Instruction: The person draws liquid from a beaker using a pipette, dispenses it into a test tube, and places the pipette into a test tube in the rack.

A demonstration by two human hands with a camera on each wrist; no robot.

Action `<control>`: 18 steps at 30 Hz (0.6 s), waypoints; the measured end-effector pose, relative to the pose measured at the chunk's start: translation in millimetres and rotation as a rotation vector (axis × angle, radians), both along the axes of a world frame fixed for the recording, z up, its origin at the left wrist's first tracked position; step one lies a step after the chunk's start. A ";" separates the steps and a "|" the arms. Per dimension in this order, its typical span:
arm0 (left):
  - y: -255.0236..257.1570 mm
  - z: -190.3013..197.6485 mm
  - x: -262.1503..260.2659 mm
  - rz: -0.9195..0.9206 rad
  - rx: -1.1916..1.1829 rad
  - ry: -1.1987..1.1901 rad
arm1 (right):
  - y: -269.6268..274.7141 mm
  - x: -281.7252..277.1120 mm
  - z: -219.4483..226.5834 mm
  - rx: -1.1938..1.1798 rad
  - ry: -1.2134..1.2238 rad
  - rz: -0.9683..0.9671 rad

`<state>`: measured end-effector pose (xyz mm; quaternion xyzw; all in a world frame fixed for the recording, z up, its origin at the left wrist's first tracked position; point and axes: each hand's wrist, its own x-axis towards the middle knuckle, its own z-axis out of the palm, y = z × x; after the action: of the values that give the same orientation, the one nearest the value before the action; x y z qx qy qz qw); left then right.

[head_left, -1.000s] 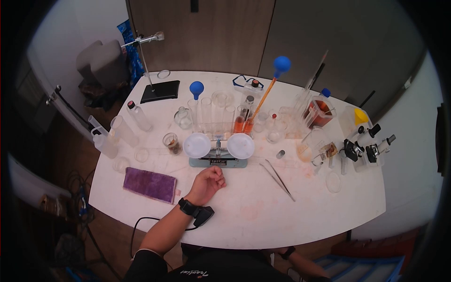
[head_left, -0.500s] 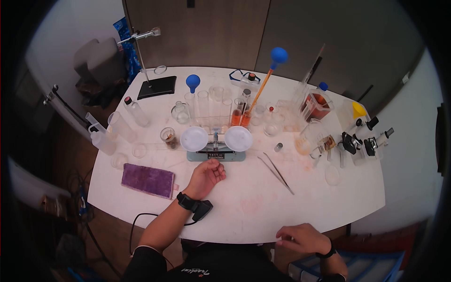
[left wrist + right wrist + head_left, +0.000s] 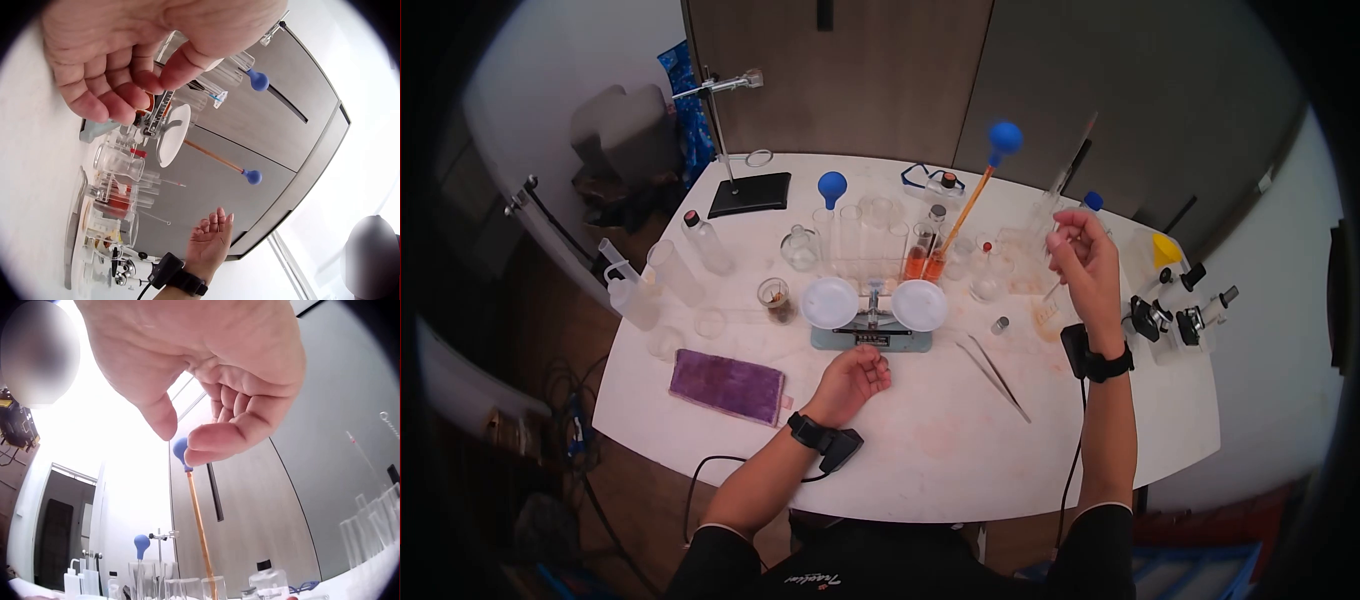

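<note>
My left hand (image 3: 848,388) lies on the white table just in front of the balance (image 3: 872,338), its fingers loosely curled and holding nothing. The left wrist view shows the same hand (image 3: 137,62) with thumb and index fingertip close together. My right hand (image 3: 1088,270) is raised over the right part of the table, near the upright glass tubes. In the right wrist view, a gap separates thumb and index finger of this hand (image 3: 206,381), and no object is seen between them. Two white pans (image 3: 830,303) sit on the balance. Metal tweezers (image 3: 994,378) lie between the hands.
A purple cloth (image 3: 727,386) lies at the left, with plastic bottles (image 3: 632,303) behind it. Tubes of orange liquid (image 3: 915,262) and a blue-bulbed dropper (image 3: 1004,138) stand behind the balance. Microscopes (image 3: 1190,325) and a yellow funnel (image 3: 1165,249) are at the right.
My right hand has come up from below the table's front edge and moved forward to the glassware at the right. My left hand has stayed in front of the balance.
</note>
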<state>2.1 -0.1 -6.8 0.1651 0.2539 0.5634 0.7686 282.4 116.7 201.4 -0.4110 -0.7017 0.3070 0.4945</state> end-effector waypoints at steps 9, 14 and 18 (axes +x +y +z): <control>-0.2 2.3 0.5 -0.006 0.026 -0.008 | 43.2 -70.1 35.0 0.126 -0.036 0.025; 0.1 1.9 0.9 -0.009 0.007 -0.008 | 49.7 -90.5 41.6 0.058 0.021 0.089; 0.7 2.1 0.3 -0.014 0.010 -0.001 | 55.0 -96.5 39.3 0.029 0.128 0.175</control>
<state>2.4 0.5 -4.7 0.1706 0.2497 0.5592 0.7719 185.9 171.6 240.7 -0.3205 -0.7064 0.3642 0.5154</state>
